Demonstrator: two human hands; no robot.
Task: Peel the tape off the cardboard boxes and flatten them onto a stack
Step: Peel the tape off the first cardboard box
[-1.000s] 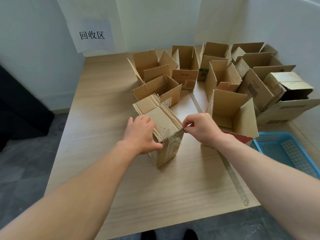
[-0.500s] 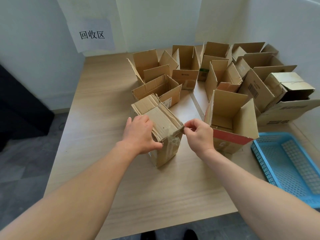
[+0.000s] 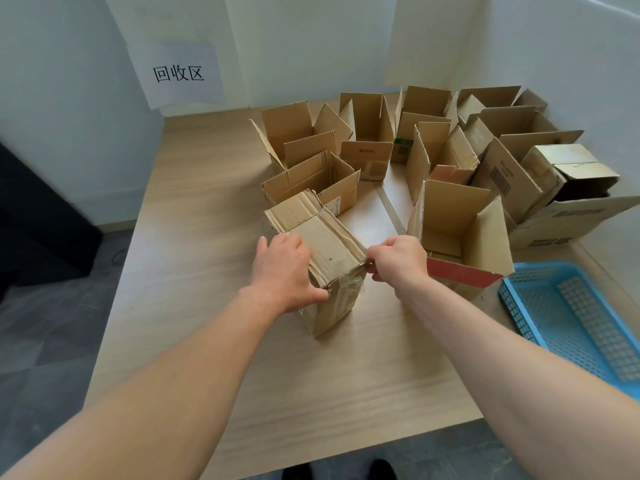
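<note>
- Gripping box (image 3: 329, 237) top with left hand (image 3: 284, 275); right hand (image 3: 398, 258) pinches tape (image 3: 349, 282) end at corner.
- Risk: tape snaps short if yanked, or box tips.

Soft, even daylight filled the scene, bright but never harsh. Beyond the right hand (image 3: 398, 258), a pale, washed-out sheen lay on the wooden table (image 3: 207, 237) among the open boxes (image 3: 311, 174). The white walls (image 3: 311, 46) carried a faint green cast. The taped box (image 3: 325, 244) was lit on top, while its face below the left hand (image 3: 284, 271) sat in soft shade. Between the hands, crinkled tape (image 3: 348, 284) caught small glints. The floor (image 3: 41, 341) left of the left hand stayed dim. Wide-angle distortion bowed the table edges and swelled the forearms (image 3: 173, 393) toward the lower corners. Focus was crisp around the hands and on the paper sign (image 3: 178, 73). The blue basket (image 3: 571, 317), right of the right hand, looked slightly soft.
</note>
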